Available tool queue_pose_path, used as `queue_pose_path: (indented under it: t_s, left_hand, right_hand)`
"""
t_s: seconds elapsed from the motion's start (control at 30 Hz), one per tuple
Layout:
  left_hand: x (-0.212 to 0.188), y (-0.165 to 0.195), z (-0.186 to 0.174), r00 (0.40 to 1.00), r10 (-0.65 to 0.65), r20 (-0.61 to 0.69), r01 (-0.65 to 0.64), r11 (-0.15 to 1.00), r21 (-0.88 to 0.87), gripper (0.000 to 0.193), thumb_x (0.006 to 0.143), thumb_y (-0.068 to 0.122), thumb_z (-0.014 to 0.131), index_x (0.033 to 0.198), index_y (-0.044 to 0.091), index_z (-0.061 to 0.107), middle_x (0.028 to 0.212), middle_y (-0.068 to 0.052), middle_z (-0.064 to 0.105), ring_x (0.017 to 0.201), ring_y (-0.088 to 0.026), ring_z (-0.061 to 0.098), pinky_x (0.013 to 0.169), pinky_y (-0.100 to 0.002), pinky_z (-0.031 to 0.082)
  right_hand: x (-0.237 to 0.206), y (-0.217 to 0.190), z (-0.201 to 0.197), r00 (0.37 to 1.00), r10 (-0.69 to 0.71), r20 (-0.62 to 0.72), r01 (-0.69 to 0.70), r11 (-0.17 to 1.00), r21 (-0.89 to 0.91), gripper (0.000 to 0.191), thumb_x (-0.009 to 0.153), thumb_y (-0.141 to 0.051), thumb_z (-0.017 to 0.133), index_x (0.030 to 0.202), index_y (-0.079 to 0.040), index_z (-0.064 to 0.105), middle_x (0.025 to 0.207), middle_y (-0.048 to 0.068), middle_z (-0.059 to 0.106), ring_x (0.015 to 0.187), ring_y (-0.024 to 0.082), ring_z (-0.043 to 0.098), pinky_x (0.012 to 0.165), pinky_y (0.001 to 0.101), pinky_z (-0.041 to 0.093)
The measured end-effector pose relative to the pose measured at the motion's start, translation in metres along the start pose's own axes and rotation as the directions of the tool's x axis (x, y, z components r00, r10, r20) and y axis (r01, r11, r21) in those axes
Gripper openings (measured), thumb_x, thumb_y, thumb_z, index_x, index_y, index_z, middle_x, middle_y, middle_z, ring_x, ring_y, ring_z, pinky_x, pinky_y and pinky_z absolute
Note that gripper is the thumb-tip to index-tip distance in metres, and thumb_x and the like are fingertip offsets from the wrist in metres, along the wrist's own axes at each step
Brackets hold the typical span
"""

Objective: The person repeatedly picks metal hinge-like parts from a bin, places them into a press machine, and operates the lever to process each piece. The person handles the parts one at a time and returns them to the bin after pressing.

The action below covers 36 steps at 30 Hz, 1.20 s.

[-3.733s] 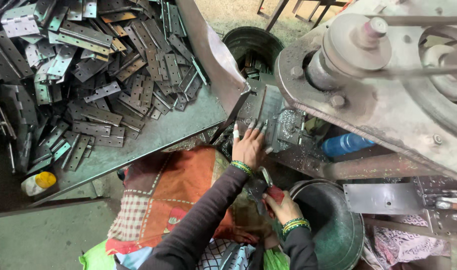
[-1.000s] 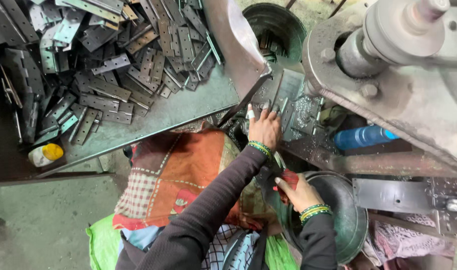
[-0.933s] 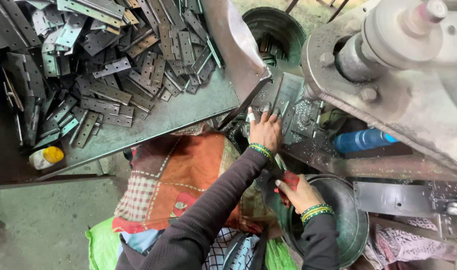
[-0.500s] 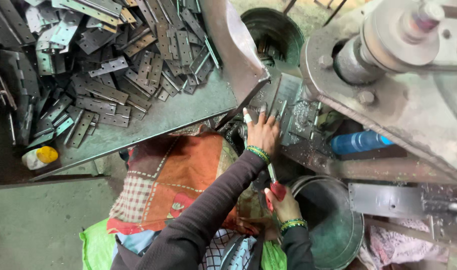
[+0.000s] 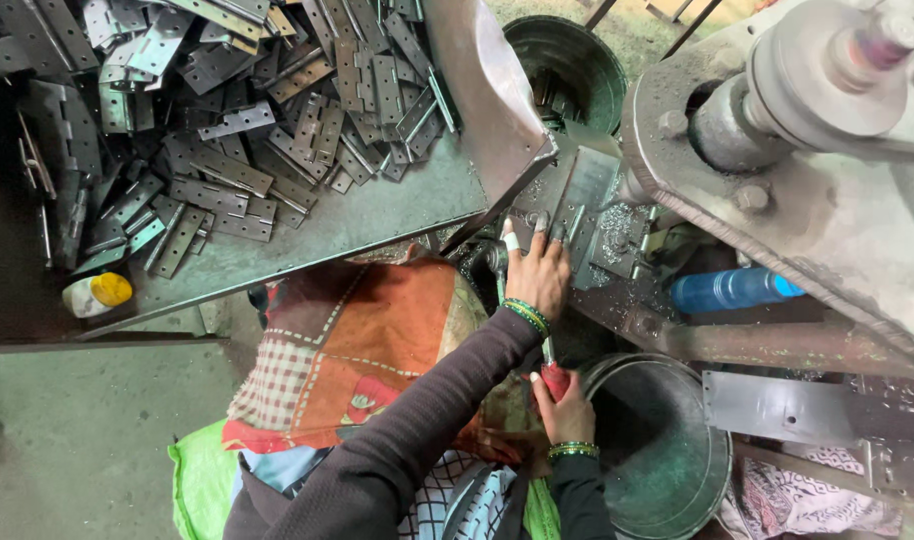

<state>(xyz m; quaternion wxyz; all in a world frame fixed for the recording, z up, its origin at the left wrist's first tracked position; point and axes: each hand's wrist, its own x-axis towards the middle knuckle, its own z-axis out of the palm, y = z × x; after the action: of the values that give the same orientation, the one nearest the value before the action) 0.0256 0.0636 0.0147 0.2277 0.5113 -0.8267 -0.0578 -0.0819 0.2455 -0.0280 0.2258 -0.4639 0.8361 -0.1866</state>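
At ten o'clock a sloped metal tray [image 5: 377, 225] holds a heap of flat hinge plates [image 5: 227, 130]; a small yellow-capped bottle [image 5: 95, 294] lies below it. The left hand [image 5: 537, 270], fingers spread, presses a metal piece [image 5: 580, 200] on the press bed — its shape hard to make out. The right hand [image 5: 565, 405] is clamped round a red-handled tool [image 5: 554, 377], its tip hidden, beside a steel bucket [image 5: 677, 480] — contents unclear.

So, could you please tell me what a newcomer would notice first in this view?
Probably the heap of flat grey metal hinge plates on the steel tray at upper left. Next, the left hand resting on the grey machine bed at centre, and the right hand gripping a red-handled tool beside the round metal bucket.
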Motion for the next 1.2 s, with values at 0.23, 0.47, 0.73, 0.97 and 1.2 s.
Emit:
queue_pose_path:
  t_s: [0.23,0.47,0.73,0.97,1.2]
  left_hand:
    - [-0.002,-0.003,-0.009,0.989,0.004,-0.147,-0.004,1.000,0.003,0.049,0.082,0.021,0.057,0.126,0.002,0.066,0.135,-0.013,0.062,0.139,-0.035,0.046,0.118,-0.073,0.013]
    - [0.003,0.002,-0.002,0.998,-0.031,0.058,0.029,0.999,0.022,0.049,0.086,0.017,0.056,0.132,0.004,0.063,0.131,-0.011,0.062,0.137,-0.034,0.047,0.118,-0.071,0.017]
    - [0.004,-0.008,0.009,0.997,0.002,-0.077,0.000,1.000,0.025,0.042,0.089,0.017,0.055,0.129,0.008,0.065,0.135,-0.008,0.062,0.140,-0.031,0.048,0.122,-0.071,0.012]
    - [0.010,-0.006,0.004,1.000,-0.015,0.017,0.016,0.999,-0.047,0.037,0.091,0.018,0.053,0.123,0.007,0.068,0.120,-0.009,0.064,0.135,-0.033,0.051,0.124,-0.069,0.009]
    - [0.021,-0.007,0.014,0.996,-0.039,-0.076,0.033,0.996,-0.077,0.036,0.091,0.014,0.053,0.123,0.007,0.068,0.121,-0.007,0.064,0.133,-0.031,0.052,0.125,-0.069,0.009]
  right_hand:
    - [0.015,0.002,-0.024,0.966,0.190,0.175,-0.152,0.966,-0.209,0.071,0.079,-0.067,0.070,0.119,-0.009,0.063,0.106,0.025,0.075,0.105,0.043,0.071,0.090,0.0498,0.056]
    - [0.023,0.005,-0.035,0.948,0.242,0.206,-0.177,0.940,-0.290,0.076,0.085,-0.070,0.065,0.127,-0.007,0.059,0.101,0.028,0.075,0.100,0.047,0.072,0.088,0.0510,0.055]
    - [0.010,0.046,0.036,0.999,0.030,0.034,-0.030,1.000,0.008,0.073,0.079,-0.067,0.069,0.121,-0.007,0.063,0.109,0.025,0.074,0.103,0.045,0.070,0.088,0.0501,0.054]
    - [0.031,-0.004,-0.054,0.954,0.189,0.233,-0.104,0.937,-0.334,0.075,0.082,-0.073,0.064,0.118,-0.007,0.062,0.103,0.031,0.074,0.104,0.049,0.069,0.091,0.0520,0.054]
    - [0.008,-0.004,-0.013,0.990,0.127,0.058,-0.116,0.980,-0.160,0.074,0.078,-0.070,0.068,0.121,-0.009,0.062,0.104,0.032,0.070,0.103,0.052,0.066,0.087,0.0553,0.053]
